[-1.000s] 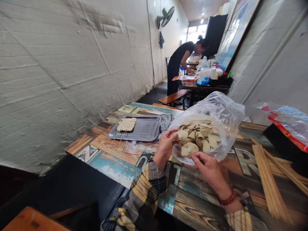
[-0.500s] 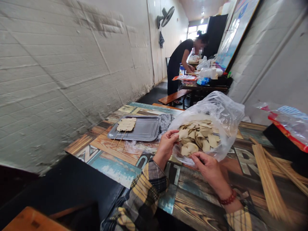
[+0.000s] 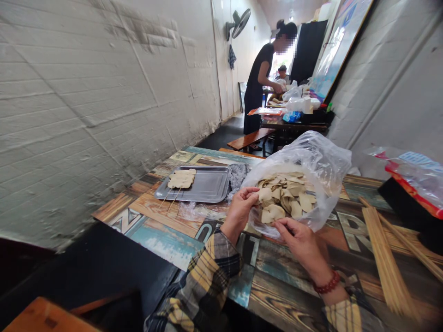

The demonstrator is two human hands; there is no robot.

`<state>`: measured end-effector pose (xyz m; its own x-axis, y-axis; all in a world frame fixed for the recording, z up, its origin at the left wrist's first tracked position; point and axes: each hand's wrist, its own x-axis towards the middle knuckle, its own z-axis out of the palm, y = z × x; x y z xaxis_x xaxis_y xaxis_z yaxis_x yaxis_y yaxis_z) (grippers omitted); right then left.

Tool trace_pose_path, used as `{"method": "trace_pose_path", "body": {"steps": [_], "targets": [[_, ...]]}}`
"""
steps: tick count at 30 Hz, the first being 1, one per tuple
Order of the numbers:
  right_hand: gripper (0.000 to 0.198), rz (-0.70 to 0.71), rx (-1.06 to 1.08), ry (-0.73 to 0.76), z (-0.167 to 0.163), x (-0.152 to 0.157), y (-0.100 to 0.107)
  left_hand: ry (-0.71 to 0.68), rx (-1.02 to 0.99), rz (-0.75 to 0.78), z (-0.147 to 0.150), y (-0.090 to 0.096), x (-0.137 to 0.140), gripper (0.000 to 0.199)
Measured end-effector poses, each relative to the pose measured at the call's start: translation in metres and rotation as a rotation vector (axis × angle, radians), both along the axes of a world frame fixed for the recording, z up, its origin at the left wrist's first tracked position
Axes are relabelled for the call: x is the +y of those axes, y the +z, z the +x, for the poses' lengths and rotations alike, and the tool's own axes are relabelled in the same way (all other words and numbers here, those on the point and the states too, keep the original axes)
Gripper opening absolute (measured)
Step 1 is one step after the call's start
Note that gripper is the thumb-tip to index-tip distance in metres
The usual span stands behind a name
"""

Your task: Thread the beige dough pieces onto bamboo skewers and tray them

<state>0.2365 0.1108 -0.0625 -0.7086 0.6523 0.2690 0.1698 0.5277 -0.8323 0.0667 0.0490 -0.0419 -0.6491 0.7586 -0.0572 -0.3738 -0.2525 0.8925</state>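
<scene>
My left hand (image 3: 241, 207) is closed in a pinch on the edge of a thin beige slice (image 3: 265, 194) at the bag's left side. Lower down, my right hand (image 3: 299, 240) is also pinched shut, its fingertips at the near edge of another slice (image 3: 272, 214); what they grip is too small to make out. Both hands are at the mouth of a clear plastic bag (image 3: 328, 184), which lies open and holds a heap of these slices. To the left, a metal tray (image 3: 211, 184) carries beige slices on skewers (image 3: 183, 178), the sticks poking over its near edge.
A bundle of bamboo skewers (image 3: 386, 258) lies at the right, beside a black box (image 3: 408, 198) topped with red-edged plastic packaging. Crumpled plastic film (image 3: 199, 210) is near the tray. Beyond the table stand a bench (image 3: 252, 138), a person in dark clothes (image 3: 258, 83) and another seated person.
My hands have hardly moved and keep the same pinch at the bag. In the background, the person in dark clothes has straightened up from bending, and a seated person has come into view behind.
</scene>
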Motion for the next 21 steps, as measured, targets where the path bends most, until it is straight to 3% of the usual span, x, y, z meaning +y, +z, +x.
{"method": "trace_pose_path", "body": {"steps": [13, 21], "targets": [[0.038, 0.003, -0.009, -0.020, -0.0015, -0.0008, 0.0008, 0.027, 0.130, -0.020, 0.0054, 0.0011, -0.0005, 0.032], [0.040, 0.013, -0.004, -0.028, -0.0012, -0.0002, 0.0001, -0.030, -0.033, -0.039, 0.0045, 0.0031, -0.0027, 0.034]]}}
